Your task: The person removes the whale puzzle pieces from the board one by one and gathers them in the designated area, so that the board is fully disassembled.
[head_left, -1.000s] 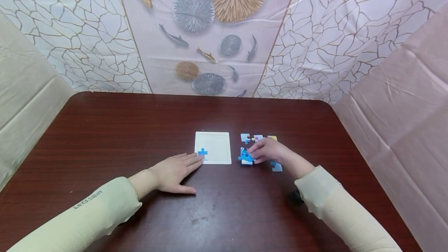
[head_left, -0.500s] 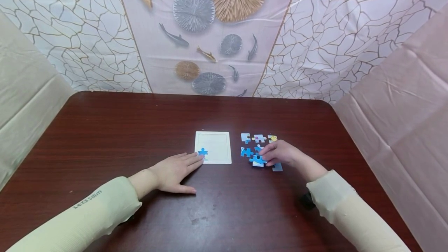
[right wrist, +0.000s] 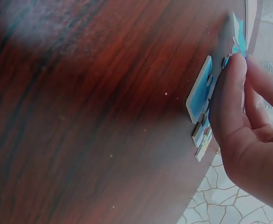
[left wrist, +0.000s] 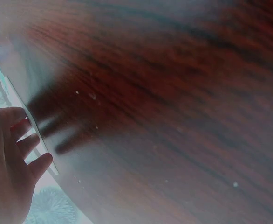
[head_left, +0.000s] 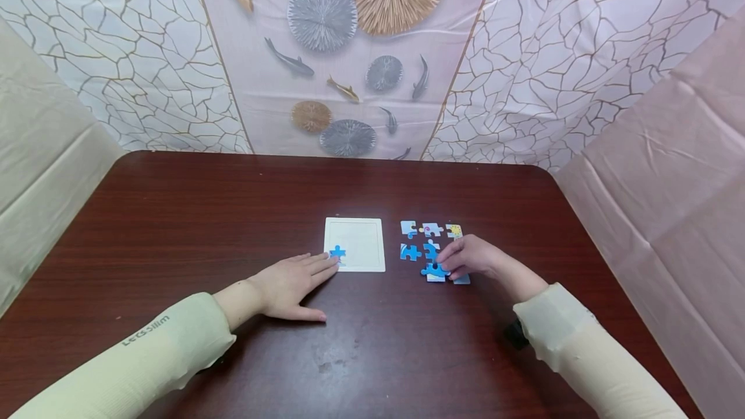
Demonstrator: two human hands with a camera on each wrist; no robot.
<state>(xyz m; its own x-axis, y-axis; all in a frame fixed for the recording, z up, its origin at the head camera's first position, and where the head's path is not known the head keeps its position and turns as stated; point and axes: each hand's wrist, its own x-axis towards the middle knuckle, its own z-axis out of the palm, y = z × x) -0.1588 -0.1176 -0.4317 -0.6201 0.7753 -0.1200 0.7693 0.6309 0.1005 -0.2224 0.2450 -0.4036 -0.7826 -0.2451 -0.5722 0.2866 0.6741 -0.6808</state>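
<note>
My left hand (head_left: 293, 286) lies flat with straight fingers, its fingertips on the lower left corner of a white square puzzle tray (head_left: 381, 244). Inside that corner sits a blue jigsaw piece (head_left: 337, 251), partly covered by the fingertips. My right hand (head_left: 474, 257) pinches another blue jigsaw piece (head_left: 434, 270) by its right side, between thumb and fingers. In the right wrist view the pinched piece (right wrist: 241, 37) stands tilted at the fingertips. The right hand hovers over the lower right of the loose pieces and hides some of them.
Several loose jigsaw pieces lie right of the tray: a pale one (head_left: 408, 228), one with a pink swirl (head_left: 431, 229), one with a yellow sun (head_left: 454, 231) and a blue one (head_left: 410, 252). A light blue piece (right wrist: 201, 93) lies below the right hand. The brown table (head_left: 233, 199) meets patterned cloth behind.
My right hand has moved right and slightly nearer with the pinched piece, uncovering the blue piece at the left of the group. The left hand has stayed still.
</note>
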